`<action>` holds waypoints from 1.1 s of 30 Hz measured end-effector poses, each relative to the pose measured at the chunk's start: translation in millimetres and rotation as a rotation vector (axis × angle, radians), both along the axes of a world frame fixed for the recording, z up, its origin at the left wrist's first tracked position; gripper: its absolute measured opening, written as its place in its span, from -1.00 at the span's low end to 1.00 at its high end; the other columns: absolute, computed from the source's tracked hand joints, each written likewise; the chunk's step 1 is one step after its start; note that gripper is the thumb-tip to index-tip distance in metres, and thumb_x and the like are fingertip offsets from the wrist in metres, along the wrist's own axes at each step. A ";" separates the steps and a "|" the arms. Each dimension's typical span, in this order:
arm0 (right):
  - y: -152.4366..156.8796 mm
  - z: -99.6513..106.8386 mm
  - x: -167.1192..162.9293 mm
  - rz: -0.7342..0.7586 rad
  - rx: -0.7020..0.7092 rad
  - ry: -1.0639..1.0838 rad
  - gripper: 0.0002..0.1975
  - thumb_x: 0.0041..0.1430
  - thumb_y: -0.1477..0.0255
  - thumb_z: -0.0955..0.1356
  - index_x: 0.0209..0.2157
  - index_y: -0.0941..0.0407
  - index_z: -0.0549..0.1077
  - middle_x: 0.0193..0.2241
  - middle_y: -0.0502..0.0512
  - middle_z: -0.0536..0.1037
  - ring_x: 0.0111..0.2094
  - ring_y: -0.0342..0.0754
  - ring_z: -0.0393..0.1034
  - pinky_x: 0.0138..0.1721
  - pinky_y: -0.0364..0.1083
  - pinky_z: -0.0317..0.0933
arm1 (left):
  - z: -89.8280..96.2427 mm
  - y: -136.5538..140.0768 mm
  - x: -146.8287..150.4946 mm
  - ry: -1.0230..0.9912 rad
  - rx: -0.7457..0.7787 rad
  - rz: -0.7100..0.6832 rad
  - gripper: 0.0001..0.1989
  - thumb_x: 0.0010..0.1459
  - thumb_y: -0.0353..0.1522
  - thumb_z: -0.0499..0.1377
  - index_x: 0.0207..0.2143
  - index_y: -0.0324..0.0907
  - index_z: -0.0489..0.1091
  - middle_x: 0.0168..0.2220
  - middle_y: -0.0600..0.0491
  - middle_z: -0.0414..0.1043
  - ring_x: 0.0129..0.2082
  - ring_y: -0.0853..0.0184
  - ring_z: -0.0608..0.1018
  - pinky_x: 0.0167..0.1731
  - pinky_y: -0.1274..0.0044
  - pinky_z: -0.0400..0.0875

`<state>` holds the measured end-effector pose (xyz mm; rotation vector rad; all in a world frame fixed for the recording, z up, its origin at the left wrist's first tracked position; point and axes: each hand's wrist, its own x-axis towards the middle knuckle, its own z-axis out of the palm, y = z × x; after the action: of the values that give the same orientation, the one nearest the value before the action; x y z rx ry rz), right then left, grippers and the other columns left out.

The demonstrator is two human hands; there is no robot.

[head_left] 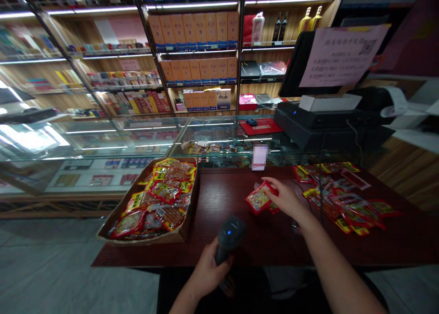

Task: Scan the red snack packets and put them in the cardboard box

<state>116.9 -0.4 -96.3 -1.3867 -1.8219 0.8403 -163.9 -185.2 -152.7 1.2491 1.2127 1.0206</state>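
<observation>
My left hand (211,269) is wrapped round the handle of a dark barcode scanner (230,234) with a small blue light, at the near edge of the brown table (219,190). In my right hand (281,196) is a red snack packet (259,199) with a clear window, held above the middle of the table. Part of another red packet shows under my right fingers. To the left stands an open cardboard box (187,234) full of red and yellow snack packets (168,190). More snack packets (346,199) lie in a loose pile to the right of my right hand.
Behind the table runs a glass display counter (137,140). On it are a red mouse pad (262,127) with a mouse (252,121), and a monitor (297,62) with a paper notice. A pale card (259,157) stands at the table's back edge. Shelves with orange boxes (202,28) line the wall.
</observation>
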 end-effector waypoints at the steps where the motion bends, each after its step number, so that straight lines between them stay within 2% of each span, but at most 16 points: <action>1: 0.9 6.6 -2.4 0.036 0.031 -0.055 -0.51 0.24 0.38 0.34 0.20 -0.04 0.46 0.03 0.12 0.69 0.01 0.12 0.62 0.07 0.06 0.43 | 2.1 -0.3 -0.1 0.014 0.017 -0.007 -0.69 0.15 -0.27 0.36 -0.09 -0.23 0.53 -0.52 0.18 0.35 -0.56 0.42 0.37 -0.53 0.61 0.35; 5: -0.1 27.4 -16.4 0.181 0.090 -0.205 -0.47 0.27 0.45 0.32 0.26 0.00 0.44 0.13 0.14 0.64 0.09 0.12 0.58 0.15 0.07 0.37 | 8.3 -0.9 0.2 0.059 0.065 -0.003 -0.73 0.13 -0.28 0.37 -0.15 -0.23 0.55 -0.48 0.14 0.40 -0.46 0.35 0.44 -0.40 0.57 0.43; 10: -2.5 32.2 -28.9 0.277 0.098 -0.272 -0.45 0.29 0.51 0.31 0.30 0.03 0.41 0.09 0.18 0.67 0.06 0.10 0.60 0.09 0.03 0.39 | 7.6 -1.4 -0.1 0.081 0.076 -0.017 -0.74 0.13 -0.29 0.36 -0.15 -0.23 0.56 -0.44 0.12 0.44 -0.40 0.31 0.47 -0.33 0.53 0.47; 14: -2.4 28.4 -29.8 0.307 0.138 -0.252 -0.47 0.28 0.48 0.33 0.27 -0.02 0.44 0.09 0.15 0.66 0.05 0.10 0.60 0.12 0.06 0.38 | 4.7 0.0 -0.8 0.093 0.085 -0.019 -0.72 0.12 -0.31 0.37 -0.12 -0.24 0.56 -0.40 0.09 0.48 -0.35 0.28 0.49 -0.28 0.51 0.48; 18: 8.2 28.9 -47.7 0.221 0.073 -0.088 -0.47 0.24 0.43 0.38 0.25 0.00 0.44 -0.01 0.18 0.70 0.01 0.13 0.62 0.04 0.06 0.45 | 4.7 1.5 0.8 0.105 0.097 0.006 -0.63 0.08 -0.38 0.36 -0.02 -0.25 0.56 -0.33 0.07 0.51 -0.30 0.27 0.48 -0.23 0.51 0.48; 22: 28.7 41.3 -108.2 0.217 -0.109 0.281 -0.56 0.14 0.43 0.44 0.08 0.02 0.43 -0.13 0.11 0.70 -0.12 0.04 0.65 -0.10 0.01 0.51 | 7.4 1.9 2.7 0.101 0.067 0.050 -0.58 0.05 -0.46 0.30 0.02 -0.28 0.54 -0.34 0.09 0.48 -0.37 0.35 0.42 -0.33 0.58 0.42; 24: 33.4 52.3 -149.1 0.252 -0.194 0.356 -0.58 0.08 0.48 0.46 0.00 0.03 0.40 -0.20 0.05 0.68 -0.22 -0.01 0.63 -0.15 -0.02 0.50 | 9.2 1.5 3.5 0.084 0.041 0.057 -0.56 0.05 -0.47 0.28 0.03 -0.28 0.53 -0.37 0.12 0.43 -0.43 0.40 0.38 -0.42 0.62 0.37; 26: 31.3 63.8 -190.6 0.303 -0.227 0.338 -0.56 0.06 0.51 0.47 -0.01 0.05 0.37 -0.26 -0.01 0.65 -0.29 -0.05 0.59 -0.19 -0.05 0.47 | 10.7 0.6 4.1 0.058 -0.004 0.055 -0.54 0.05 -0.46 0.27 0.06 -0.27 0.51 -0.42 0.15 0.39 -0.52 0.44 0.36 -0.52 0.65 0.32; 28: 22.8 74.0 -229.8 0.381 -0.201 0.254 -0.54 0.05 0.52 0.47 0.00 0.07 0.36 -0.30 -0.05 0.62 -0.33 -0.08 0.54 -0.22 -0.07 0.43 | 10.8 -0.3 4.5 0.021 -0.052 0.044 -0.53 0.07 -0.44 0.27 0.08 -0.25 0.48 -0.44 0.17 0.37 -0.60 0.48 0.32 -0.63 0.67 0.26; 33: -10.7 94.2 -315.5 0.564 0.018 -0.057 -0.59 0.04 0.49 0.50 -0.04 0.08 0.46 -0.22 -0.03 0.61 -0.26 -0.08 0.48 -0.15 -0.07 0.36 | 3.6 -2.3 4.5 -0.085 -0.093 0.040 -0.51 0.03 -0.44 0.31 0.07 -0.25 0.46 -0.46 0.19 0.37 -0.66 0.51 0.31 -0.68 0.68 0.24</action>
<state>-198.6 -11.1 -2.1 -0.8922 -2.3010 1.0622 -159.4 -187.5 -149.2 1.1023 1.2097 1.0244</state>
